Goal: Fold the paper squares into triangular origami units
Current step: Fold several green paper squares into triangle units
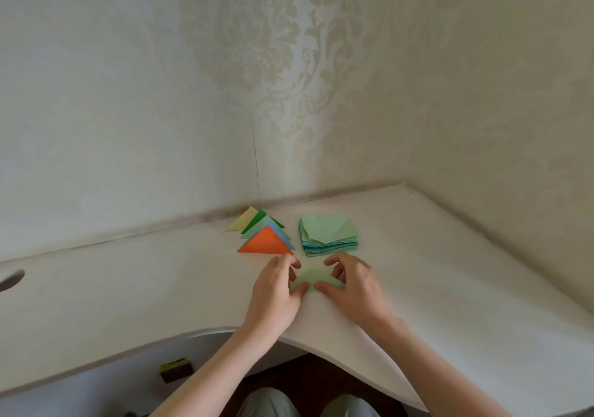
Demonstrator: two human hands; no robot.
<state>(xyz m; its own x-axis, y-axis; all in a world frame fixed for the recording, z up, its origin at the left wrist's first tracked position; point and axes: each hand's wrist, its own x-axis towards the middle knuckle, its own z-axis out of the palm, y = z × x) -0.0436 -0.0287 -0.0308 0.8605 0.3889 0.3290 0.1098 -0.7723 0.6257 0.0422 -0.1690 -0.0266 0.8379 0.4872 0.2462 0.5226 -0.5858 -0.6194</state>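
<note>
Left to right: finished triangles (262, 235) fanned out near the wall, orange one on top and nearest the person. Just right of them, a stack of unfolded squares (328, 235), pale green on top.

Work piece: a pale green sheet (311, 280) flat on the desk (450, 288), directly in front of both piles, between the two hands. Mostly covered, so fold state and long axis can't be read; only a green patch shows in the gap.

Left hand (276, 291): fingers curled down onto the sheet's left part, thumb tip on its near edge. Pinching or just pressing, can't tell.

Right hand (350, 288): mirrors it, fingers arched over the far right part, thumb tip on the near edge, close to the left thumb but apart.

Key relation: the sheet sits centred between the hands, neither hand nearer. Both thumbs are at the near edge and the fingers at the far side, so the next fold probably runs near-to-far, along the midline between the thumbs. Risk: the sheet skews if one side leads.
</note>
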